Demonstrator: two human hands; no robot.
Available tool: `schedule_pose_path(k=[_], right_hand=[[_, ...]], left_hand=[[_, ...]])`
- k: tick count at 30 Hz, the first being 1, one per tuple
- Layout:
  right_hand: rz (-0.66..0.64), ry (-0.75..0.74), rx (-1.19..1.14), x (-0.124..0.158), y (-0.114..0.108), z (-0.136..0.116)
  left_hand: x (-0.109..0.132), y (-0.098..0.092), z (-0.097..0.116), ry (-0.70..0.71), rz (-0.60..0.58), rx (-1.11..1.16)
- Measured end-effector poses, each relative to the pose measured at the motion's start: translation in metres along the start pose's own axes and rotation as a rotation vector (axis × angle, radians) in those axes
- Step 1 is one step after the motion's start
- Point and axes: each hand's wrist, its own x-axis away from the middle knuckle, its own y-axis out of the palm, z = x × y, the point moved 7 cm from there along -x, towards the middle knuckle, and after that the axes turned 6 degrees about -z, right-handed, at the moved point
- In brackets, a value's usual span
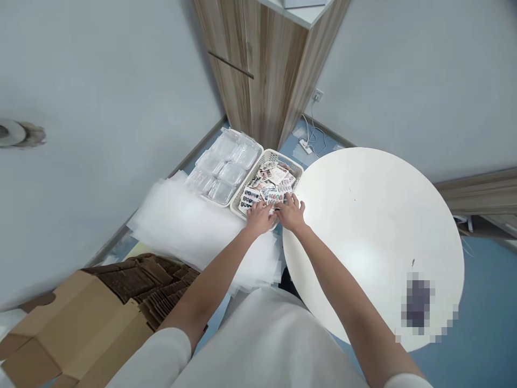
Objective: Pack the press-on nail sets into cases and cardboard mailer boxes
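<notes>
A white slotted basket sits on the floor, filled with several small printed packets. Both my hands reach into its near end. My left hand rests on the packets with its fingers curled down among them. My right hand lies beside it, fingers spread over the packets at the basket's near corner. What either hand grips, if anything, is hidden under the fingers.
A round white table stands to the right, with a blurred dark patch near its front edge. Left of the basket lie clear plastic trays, a stack of translucent sheets and cardboard boxes. A wooden cabinet stands behind.
</notes>
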Motion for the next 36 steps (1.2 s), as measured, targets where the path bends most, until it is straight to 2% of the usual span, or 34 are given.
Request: schedule_pose_path(k=[8, 13, 18, 22, 31, 36], right_hand=[[0.01, -0.001, 0.017, -0.004, 0.005, -0.001], [-0.006, 0.021, -0.016, -0.007, 0.001, 0.0], [0.055, 0.019, 0.009, -0.012, -0.009, 0.002], [0.05, 0.023, 0.035, -0.015, -0.007, 0.001], [0.072, 0.107, -0.191, -0.016, -0.007, 0.008], [0.087, 0.104, -0.322, -0.012, -0.013, 0.009]], left_hand=[[-0.004, 0.002, -0.002, 0.008, -0.024, 0.01], [-0.007, 0.003, -0.006, -0.042, -0.058, 0.073], [-0.006, 0.001, -0.004, -0.047, -0.048, 0.062], [-0.004, 0.002, -0.003, -0.043, -0.038, 0.052], [-0.006, 0.003, -0.01, -0.087, -0.046, 0.176], [-0.004, 0.001, -0.011, -0.118, 0.026, 0.305]])
